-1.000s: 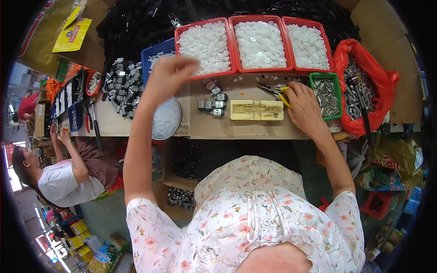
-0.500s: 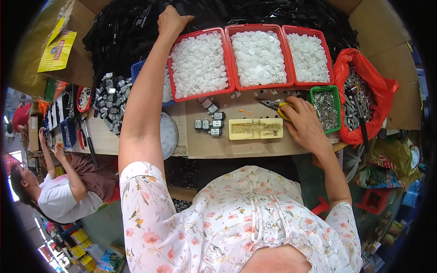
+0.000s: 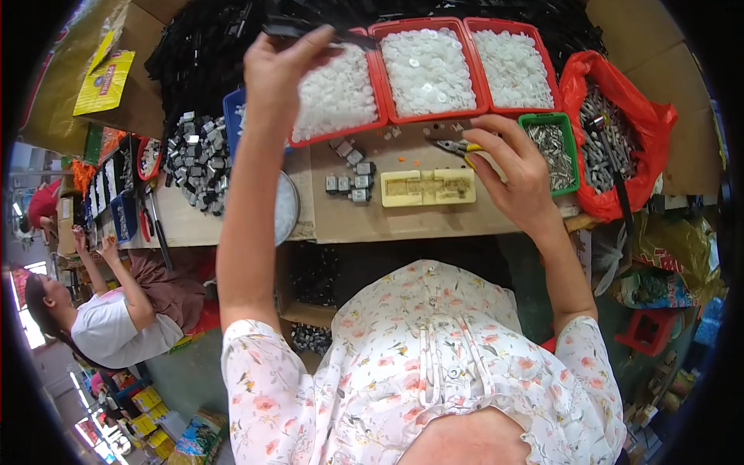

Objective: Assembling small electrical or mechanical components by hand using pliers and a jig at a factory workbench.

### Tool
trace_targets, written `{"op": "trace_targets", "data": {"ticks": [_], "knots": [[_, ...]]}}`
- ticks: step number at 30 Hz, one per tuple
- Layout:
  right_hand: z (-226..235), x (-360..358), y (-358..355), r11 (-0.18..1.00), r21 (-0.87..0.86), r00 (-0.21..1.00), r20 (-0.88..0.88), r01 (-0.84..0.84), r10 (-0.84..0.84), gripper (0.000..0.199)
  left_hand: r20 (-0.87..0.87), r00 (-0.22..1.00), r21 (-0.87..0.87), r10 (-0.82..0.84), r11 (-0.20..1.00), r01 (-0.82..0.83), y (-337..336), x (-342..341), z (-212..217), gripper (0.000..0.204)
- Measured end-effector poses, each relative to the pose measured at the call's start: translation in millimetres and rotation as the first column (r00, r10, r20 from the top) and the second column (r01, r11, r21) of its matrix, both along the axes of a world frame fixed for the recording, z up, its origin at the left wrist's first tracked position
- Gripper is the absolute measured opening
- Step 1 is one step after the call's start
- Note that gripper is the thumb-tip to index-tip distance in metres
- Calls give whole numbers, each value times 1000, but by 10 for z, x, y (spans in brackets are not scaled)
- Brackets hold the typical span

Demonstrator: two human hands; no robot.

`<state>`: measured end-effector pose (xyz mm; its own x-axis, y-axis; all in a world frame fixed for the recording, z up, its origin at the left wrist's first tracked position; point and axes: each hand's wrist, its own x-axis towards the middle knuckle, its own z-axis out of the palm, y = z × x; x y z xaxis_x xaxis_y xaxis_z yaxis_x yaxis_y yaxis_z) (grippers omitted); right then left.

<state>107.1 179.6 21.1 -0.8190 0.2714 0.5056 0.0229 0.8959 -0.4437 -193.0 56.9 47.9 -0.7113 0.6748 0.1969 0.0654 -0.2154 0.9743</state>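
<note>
Cream block: (image 3: 428, 188) on the counter (image 3: 349, 221), the landmark here; looks like stiff moulded plastic, probably light, best held by its 2 long sides, clear of the recesses on top.
Left hand: (image 3: 277, 74) beyond the cream block and to its left, over the nearest red tray (image 3: 341, 133) on that side, pinching a black part.
Black part: (image 3: 353, 37) in that pinch, well beyond the cream block; long, narrow and blurred. Probably light, rigid plastic, smooth enough to slide or twist; a thumb-and-finger hold across its narrow width, near the middle, should suit, without bending thin ends.
Right hand: (image 3: 515, 167) just right of the cream block, fingers arched and parted; whether they touch the pliers, I cannot tell.
Pliers: (image 3: 449, 146) just beyond the cream block's right end; likely hard and the heavier item, best taken by the yellow grips.
</note>
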Motion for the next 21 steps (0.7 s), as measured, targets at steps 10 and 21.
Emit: {"op": "trace_targets", "data": {"ticks": [10,21], "knots": [[-58,7,-431,985,170,998,-36,-38,45,23,561,815,58,-142,990,132,-519,1802,-557,31],[-350,146,-331,949,256,925,372,-182,77,29,-732,678,-250,63,902,-353,-1183,1517,-926,25]]}}
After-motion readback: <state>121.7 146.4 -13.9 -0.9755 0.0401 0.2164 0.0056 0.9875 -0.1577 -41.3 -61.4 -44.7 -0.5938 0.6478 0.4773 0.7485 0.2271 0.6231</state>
